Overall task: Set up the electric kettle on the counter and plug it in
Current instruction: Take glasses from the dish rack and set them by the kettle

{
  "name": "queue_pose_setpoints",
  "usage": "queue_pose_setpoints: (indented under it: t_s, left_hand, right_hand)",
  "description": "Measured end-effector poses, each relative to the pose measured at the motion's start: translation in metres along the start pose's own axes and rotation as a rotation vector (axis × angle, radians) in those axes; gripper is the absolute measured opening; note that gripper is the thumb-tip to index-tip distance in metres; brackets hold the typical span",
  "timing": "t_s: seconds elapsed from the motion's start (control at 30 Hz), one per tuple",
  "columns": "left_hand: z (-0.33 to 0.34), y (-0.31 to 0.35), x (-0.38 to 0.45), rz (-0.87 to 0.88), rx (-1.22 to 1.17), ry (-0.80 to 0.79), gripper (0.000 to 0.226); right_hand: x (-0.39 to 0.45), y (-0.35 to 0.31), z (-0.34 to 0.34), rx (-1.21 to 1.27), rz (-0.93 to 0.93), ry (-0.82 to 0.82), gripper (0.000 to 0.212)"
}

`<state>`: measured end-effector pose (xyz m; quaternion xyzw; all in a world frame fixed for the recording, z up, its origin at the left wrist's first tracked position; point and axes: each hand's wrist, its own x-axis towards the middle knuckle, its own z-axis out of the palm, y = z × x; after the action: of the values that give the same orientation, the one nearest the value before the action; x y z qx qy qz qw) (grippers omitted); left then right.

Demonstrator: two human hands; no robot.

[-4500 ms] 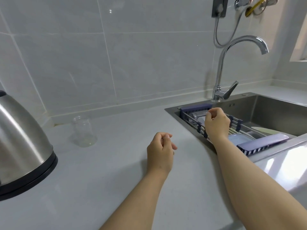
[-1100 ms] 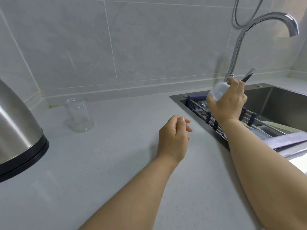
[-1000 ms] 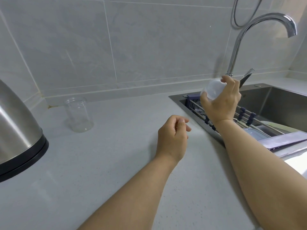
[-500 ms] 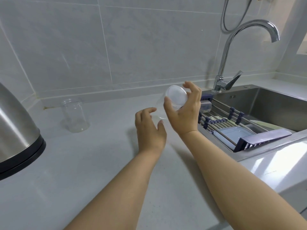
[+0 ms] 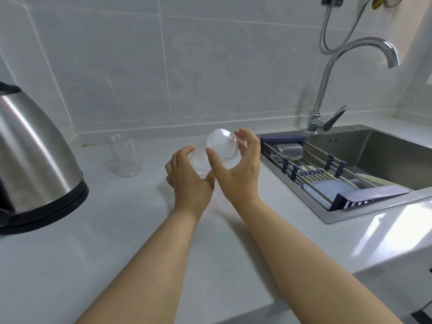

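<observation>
Clear plastic round jar, tilted, held above the pale grey bench by both hands: left hand curled round its lower body, right hand pinching its upper end with thumb and spread fingers. Brushed steel electric kettle with black base, near left on the bench. Second clear jar, upright, far left by the wall.

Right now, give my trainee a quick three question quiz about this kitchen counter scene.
1. True or false: the kettle stands inside the sink.
2. What do both hands hold between them? A) a clear plastic cup B) a sponge C) a plate
3. Fill in: an upright empty glass jar stands on the counter near the ____ wall.

Key:
1. False; it is on the counter at far left.
2. A; the left hand and right hand hold the clear plastic cup, tilted.
3. Tiled.
</observation>
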<state>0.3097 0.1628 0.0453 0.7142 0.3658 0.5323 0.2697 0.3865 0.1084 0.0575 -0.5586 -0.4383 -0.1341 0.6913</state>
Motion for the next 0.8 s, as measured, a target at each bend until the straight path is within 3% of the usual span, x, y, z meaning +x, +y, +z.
queue_pose_setpoints:
  t_s: [0.2, 0.43, 0.6, 0.67, 0.8]
  left_hand:
    - [-0.026, -0.013, -0.001, 0.027, 0.088, 0.121, 0.063]
    - [-0.071, -0.035, 0.002, -0.002, 0.167, 0.105, 0.063]
    - [-0.099, -0.047, 0.001, -0.036, 0.156, 0.087, 0.063]
    - [-0.108, -0.050, 0.001, -0.041, 0.139, 0.087, 0.064]
    - [-0.122, -0.055, 0.002, -0.120, 0.055, 0.089, 0.068]
  right_hand:
    - [-0.022, -0.015, 0.024, 0.014, -0.036, -0.118, 0.061]
    - [-0.040, -0.024, 0.044, -0.030, -0.177, -0.238, 0.053]
    - [-0.054, -0.035, 0.064, -0.049, -0.216, -0.320, 0.058]
    - [-0.059, -0.040, 0.073, -0.074, -0.166, -0.336, 0.067]
    - [-0.069, -0.056, 0.098, -0.074, 0.125, -0.354, 0.087]
